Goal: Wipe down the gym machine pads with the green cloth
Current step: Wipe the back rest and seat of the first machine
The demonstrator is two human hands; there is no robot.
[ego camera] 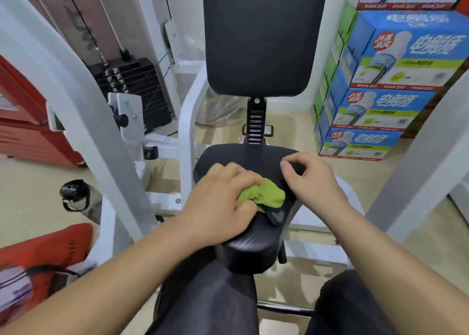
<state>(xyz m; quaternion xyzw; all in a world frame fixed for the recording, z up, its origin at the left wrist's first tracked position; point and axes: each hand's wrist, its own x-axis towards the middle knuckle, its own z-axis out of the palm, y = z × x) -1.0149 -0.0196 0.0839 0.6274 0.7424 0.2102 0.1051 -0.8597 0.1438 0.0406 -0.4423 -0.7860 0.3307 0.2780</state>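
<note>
The crumpled green cloth [264, 195] lies on the black seat pad [243, 157] of the gym machine, bunched under my left hand [218, 202], whose fingers curl around it. To the cloth's right, my right hand [312, 179] rests on the pad's right edge with loosely curled fingers and holds nothing. The tall black back pad [261, 35] stands upright behind the seat. Part of the cloth is hidden beneath my left palm.
White frame bars [83, 121] slant on the left, another bar [426, 157] on the right. A black weight stack [137, 88] sits behind left. Stacked blue boxes [390, 80] fill the right. A dark bottle [78, 195] stands on the floor at left. My black-clad knees are below.
</note>
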